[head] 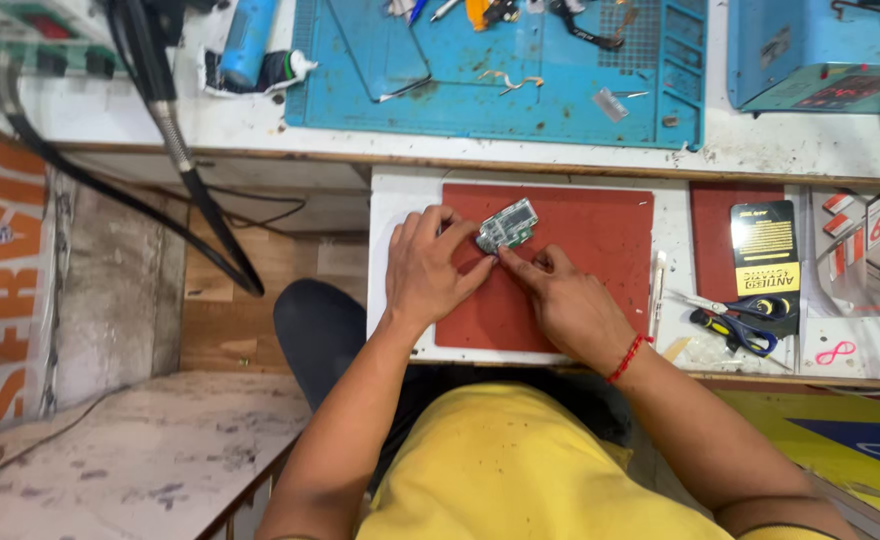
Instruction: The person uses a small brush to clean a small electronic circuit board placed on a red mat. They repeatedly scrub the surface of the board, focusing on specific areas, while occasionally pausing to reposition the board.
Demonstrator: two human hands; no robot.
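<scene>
A small greenish circuit board (508, 224) lies on a red mat (600, 250) on a white pull-out shelf. My left hand (432, 265) rests on the mat's left part, its fingertips pinching the board's lower left edge. My right hand (565, 300) comes in from the lower right, its index fingertip touching the board's lower edge. A red thread bracelet (628, 358) circles my right wrist.
Blue-handled scissors (738, 322) and a black-and-yellow packet (763, 250) lie right of the mat. Above, a blue work mat (520, 95) with small tools covers the bench, a blue machine (820, 50) stands at right, and a black hose (175, 150) hangs at left.
</scene>
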